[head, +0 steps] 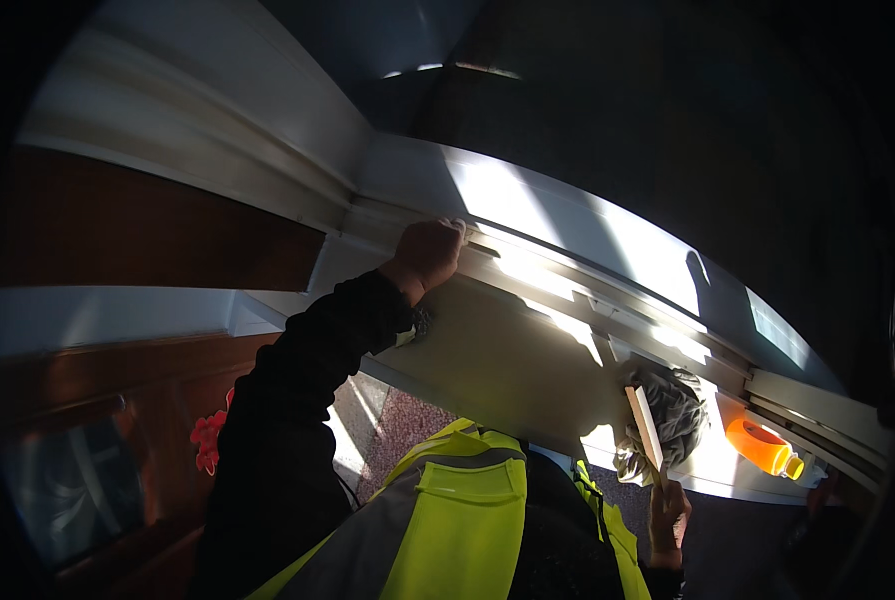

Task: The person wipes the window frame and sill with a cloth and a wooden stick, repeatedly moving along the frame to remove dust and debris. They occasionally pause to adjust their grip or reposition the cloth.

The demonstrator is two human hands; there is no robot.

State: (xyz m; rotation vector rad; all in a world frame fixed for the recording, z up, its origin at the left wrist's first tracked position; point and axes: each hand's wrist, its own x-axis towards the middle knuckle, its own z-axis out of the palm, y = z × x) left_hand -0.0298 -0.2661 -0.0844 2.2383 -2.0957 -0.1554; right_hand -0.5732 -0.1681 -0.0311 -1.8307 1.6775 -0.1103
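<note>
My left hand is curled into a fist against the window track, near the frame's left corner. Whether its fingers hold something small is hidden. At the lower right, my right hand grips a hand tool by its handle, with a pale, flat, bar-like head pointing up; its exact kind is unclear. Behind that head, a crumpled grey cloth rests on the windowsill. An orange bottle with a yellow cap lies on its side to the cloth's right.
A dark wooden panel borders the window at left, above a wooden door with a glass pane and a red decoration. Strong sunlight stripes the sill and frame. A speckled floor shows below the sill.
</note>
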